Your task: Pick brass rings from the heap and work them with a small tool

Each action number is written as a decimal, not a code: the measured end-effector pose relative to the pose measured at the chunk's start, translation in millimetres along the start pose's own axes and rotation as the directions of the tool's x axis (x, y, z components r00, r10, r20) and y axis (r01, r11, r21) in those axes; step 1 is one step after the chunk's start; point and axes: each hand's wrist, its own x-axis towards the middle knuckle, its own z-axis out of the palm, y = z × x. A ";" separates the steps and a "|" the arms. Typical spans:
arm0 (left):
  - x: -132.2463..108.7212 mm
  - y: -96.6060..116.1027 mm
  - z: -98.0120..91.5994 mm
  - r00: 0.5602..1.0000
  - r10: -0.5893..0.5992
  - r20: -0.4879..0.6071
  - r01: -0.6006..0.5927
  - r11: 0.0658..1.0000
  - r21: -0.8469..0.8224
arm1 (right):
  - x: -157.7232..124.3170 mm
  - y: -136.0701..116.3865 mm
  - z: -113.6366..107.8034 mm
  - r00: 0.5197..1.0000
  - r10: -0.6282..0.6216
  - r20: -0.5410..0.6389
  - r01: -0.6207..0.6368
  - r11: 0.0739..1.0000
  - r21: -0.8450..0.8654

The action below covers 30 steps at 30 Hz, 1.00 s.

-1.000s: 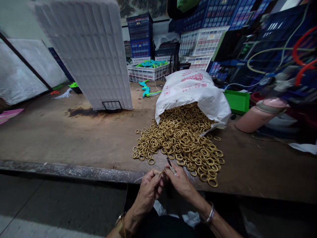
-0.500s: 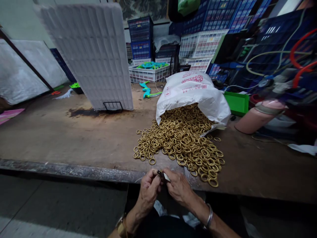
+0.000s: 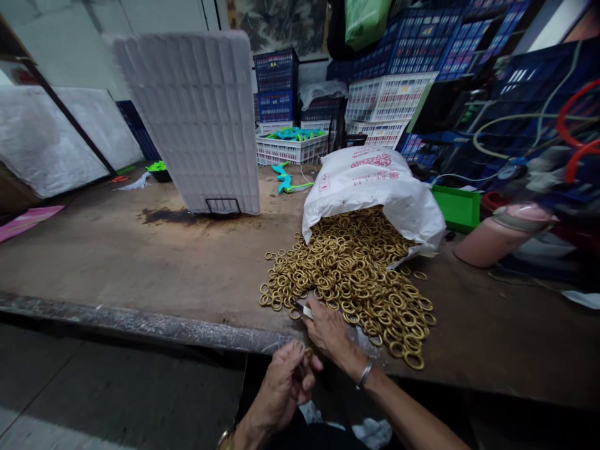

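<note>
A spread of brass-coloured rings spills from the mouth of a white sack with red print. My right hand is at the near left edge of the pile, closed around a small tool with a dark tip and a whitish body; its exact kind does not show. The tip lies by a ring at the pile's edge. Below the bench edge, my left hand is closed, with what appears to be a brass ring pinched at its fingertips, mostly covered by them.
A tall white ribbed panel stands on the wooden bench at back left. A white crate of blue-green pieces sits behind. To the right are a green tray, a pink cylinder and hoses.
My hands have come apart. The right hand moved up to the rings with the tool, while the left stayed low by the bench edge. The camera view has shifted slightly.
</note>
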 end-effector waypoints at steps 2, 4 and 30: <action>1.9 0.7 -5.5 1.000 0.011 -0.019 -0.011 1.000 -0.010 | 4.6 -6.3 5.2 1.000 -0.013 -0.001 0.013 1.000 -0.020; 3.1 2.7 -10.1 0.999 0.019 -0.041 -0.021 0.999 -0.041 | 8.0 -8.8 9.6 1.000 -0.004 0.012 0.004 0.998 -0.060; 18.5 7.9 4.7 0.942 0.318 0.104 -0.317 0.750 0.580 | -39.6 6.8 -26.3 0.819 0.198 0.538 -0.571 0.194 0.798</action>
